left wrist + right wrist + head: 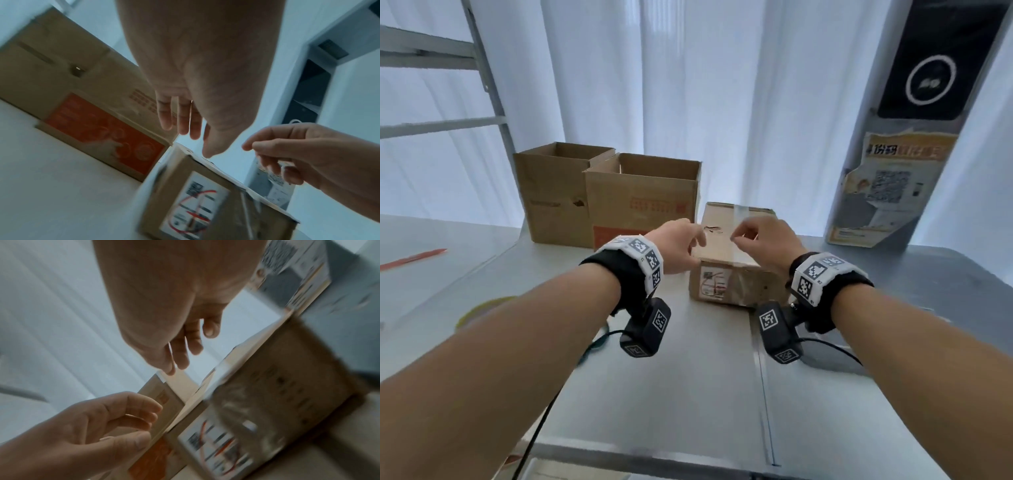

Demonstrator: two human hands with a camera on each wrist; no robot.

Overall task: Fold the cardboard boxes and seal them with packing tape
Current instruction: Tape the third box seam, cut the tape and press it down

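The small closed box (732, 253) sits on the table (671, 394), taped along its top, with a label on its near face. Both hands hover just above the box. The left hand (674, 246) is loosely curled and holds nothing. The right hand (763, 243) has finger and thumb drawn together (whether it pinches tape I cannot tell: blur). Two open boxes (640, 202) stand behind the small box to its left. A tape roll (479, 310), left of the small box, is half hidden by the left forearm.

**Makeshift packing station, draped in white**

Looking like a parcel-packing corner: grey metal table (688, 394) bearing open cardboard boxes (640, 195), white curtains (722, 85) hanging behind, a kiosk (914, 137) with QR-code poster standing right, metal shelving (482, 68) rising left.
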